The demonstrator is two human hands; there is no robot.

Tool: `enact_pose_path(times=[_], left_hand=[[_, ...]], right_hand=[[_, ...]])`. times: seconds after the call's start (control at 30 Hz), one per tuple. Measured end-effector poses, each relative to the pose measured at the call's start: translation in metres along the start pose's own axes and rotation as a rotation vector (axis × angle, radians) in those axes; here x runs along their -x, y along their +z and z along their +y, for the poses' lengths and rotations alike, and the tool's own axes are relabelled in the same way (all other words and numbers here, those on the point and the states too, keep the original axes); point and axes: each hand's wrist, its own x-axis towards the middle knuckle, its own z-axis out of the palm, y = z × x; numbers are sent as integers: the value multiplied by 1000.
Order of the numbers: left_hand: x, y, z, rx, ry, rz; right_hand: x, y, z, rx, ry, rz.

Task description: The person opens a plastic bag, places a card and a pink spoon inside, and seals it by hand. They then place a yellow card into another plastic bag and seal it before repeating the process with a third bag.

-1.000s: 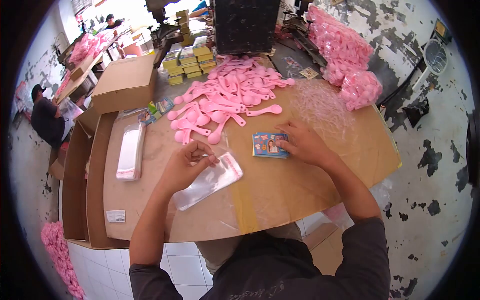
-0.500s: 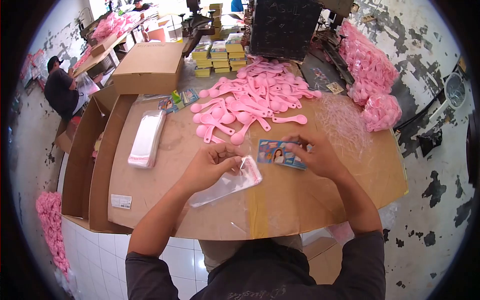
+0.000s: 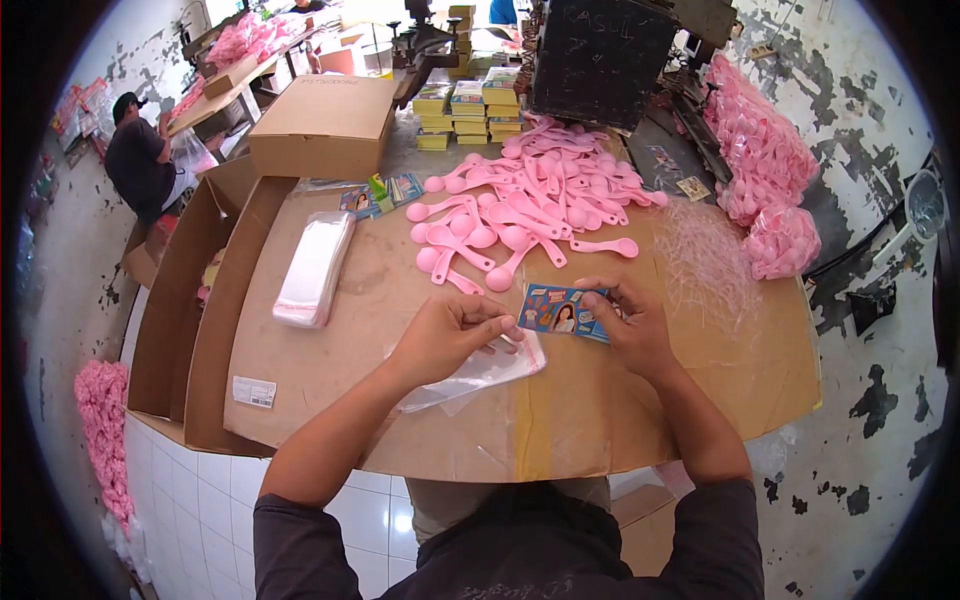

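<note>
My right hand grips a blue printed card by its right end, fingers and thumb closed on it. The card's left edge comes right up to the fingertips of my left hand, which is pinched on the open end of a clear plastic bag. That bag lies slanted on the cardboard table cover, its body stretching down and left under my left hand. Beyond both hands is a heap of pink spoons. A stack of clear plastic bags lies to the left.
A closed cardboard box stands at the back left, beside stacks of cards. Loose cards lie before it. Bagged pink spoons and pink shreds are at the right. A person sits far left.
The card in my right hand has come left relative to the bag, up to my left fingertips, and tilted more face-on. My left hand still pinches the bag's mouth. The whole view has shifted slightly.
</note>
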Motion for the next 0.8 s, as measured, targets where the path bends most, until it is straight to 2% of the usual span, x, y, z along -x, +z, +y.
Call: enact_pose_path(times=[0.13,0.2,0.3,0.4,0.6,0.7,0.8], left_hand=[[-1,-1,-4,-25,7,-3],[0,-1,-3,-54,9,15],[5,-4,12,-440,28,74],[2,-6,-8,-836,435,185],[13,-6,5,-982,198,185],[24,-4,16,-1080,150,93],[24,-6,12,-1040,106,77]], right_hand=[[-2,1,4,78,-103,-16],[0,1,-1,141,-67,63],[-2,-8,5,220,-43,160],[-7,-17,17,197,-67,217],[-9,-24,14,291,-100,205],[-8,-24,12,304,-115,205],[-7,-25,9,304,-102,170]])
